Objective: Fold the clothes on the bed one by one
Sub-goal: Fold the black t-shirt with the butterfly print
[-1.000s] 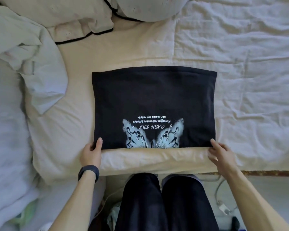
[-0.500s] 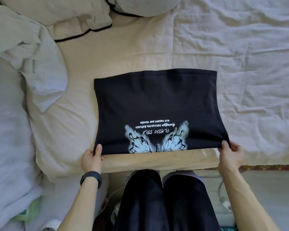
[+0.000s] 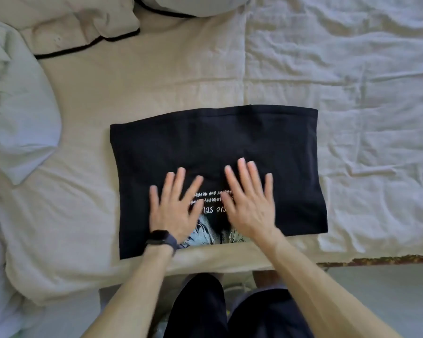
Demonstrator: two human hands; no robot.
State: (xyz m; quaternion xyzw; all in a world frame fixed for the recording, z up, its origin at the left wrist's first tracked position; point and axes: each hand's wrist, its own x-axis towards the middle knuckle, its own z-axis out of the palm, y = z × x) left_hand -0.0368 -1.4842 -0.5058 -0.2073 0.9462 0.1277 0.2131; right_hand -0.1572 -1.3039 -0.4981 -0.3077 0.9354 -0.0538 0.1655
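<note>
Black T-shirt (image 3: 230,137) lay folded into a wide rectangle on the bed (image 3: 156,81), flat on the beige sheet, with its near side just short of the bed's near edge. The printed side was up, and from my feed the white lettering and pale blue graphic read upside down. I had both hands on it. The left hand (image 3: 174,206) rested palm-down over the left part of the print, fingers straight and spread. The right hand (image 3: 249,201) lay the same way just beside it, reaching a little farther up the cloth. Neither gripped anything, and both looked slightly blurred. A dark smartwatch (image 3: 161,240) sat on the left wrist. A pale grey-green garment (image 3: 22,118) lay crumpled at the bed's left edge, well apart from the shirt. At the far left corner I saw a black-piped pillow (image 3: 78,23). A wrinkled white sheet (image 3: 352,69) covered the bed's right side.
</note>
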